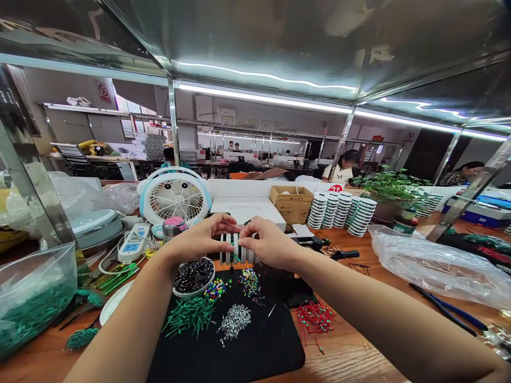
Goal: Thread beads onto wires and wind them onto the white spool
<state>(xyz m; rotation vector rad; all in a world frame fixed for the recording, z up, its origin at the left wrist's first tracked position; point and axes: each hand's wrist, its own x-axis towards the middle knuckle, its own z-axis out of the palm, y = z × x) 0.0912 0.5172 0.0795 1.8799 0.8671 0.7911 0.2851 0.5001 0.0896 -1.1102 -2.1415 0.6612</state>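
Observation:
Over the black mat (275, 361), both hands are at a row of thin white spools (244, 254) lined up side by side, with bits of green thread between their discs. My left hand (205, 236) is closed around the left end, thumb in front and fingers behind. Pinched fingers of my right hand (265, 242) grip the row's top near its middle; anything small between those fingertips is hidden. Below them on the mat lie green tube-like pieces (190, 315), small silvery metal bits (235, 321), and colourful ball-headed pins (249, 282). A white bowl of dark beads (195, 275) stands beside the pins.
Red cords (315, 317) lie right of the mat, near pliers (449, 308) and a plastic bag (431, 260). Behind stand a fan (175, 197), a cardboard box (291, 204) and stacked spools (361, 217). A bag of green pieces (35, 303) sits left. Metal posts frame the bench.

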